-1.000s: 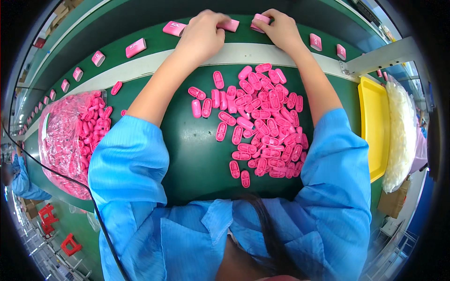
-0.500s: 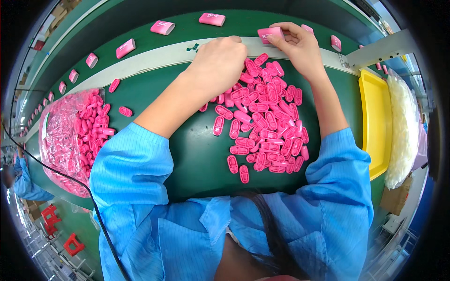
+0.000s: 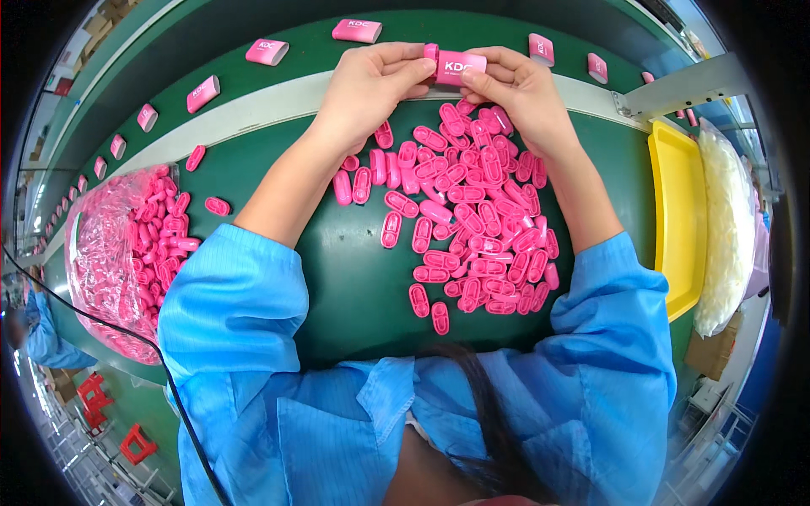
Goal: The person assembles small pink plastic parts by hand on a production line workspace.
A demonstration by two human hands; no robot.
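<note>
Above the white rail, my right hand (image 3: 530, 97) pinches a pink flattened-tube shell (image 3: 454, 72) with white print between thumb and fingers. My left hand (image 3: 361, 91) grips a small bright-pink end cap (image 3: 431, 57) at the shell's left end. Cap and shell meet there; how deep the cap sits, I cannot tell. Below my hands a loose heap of similar pink oval caps (image 3: 485, 215) covers the middle of the green table, many with their hollow side up.
A clear bag (image 3: 97, 270) spilling pink caps lies at left. Pink shells (image 3: 357, 31) stand in a row on the green belt (image 3: 422, 25) beyond the white rail (image 3: 278, 105). At right are a yellow tray (image 3: 677, 219), a white bag (image 3: 724, 236) and a metal bracket (image 3: 683, 88).
My left hand has risen from the heap with a cap and come against the shell. My right hand has brought the shell leftward. Shells left of my hands on the belt have shifted left.
</note>
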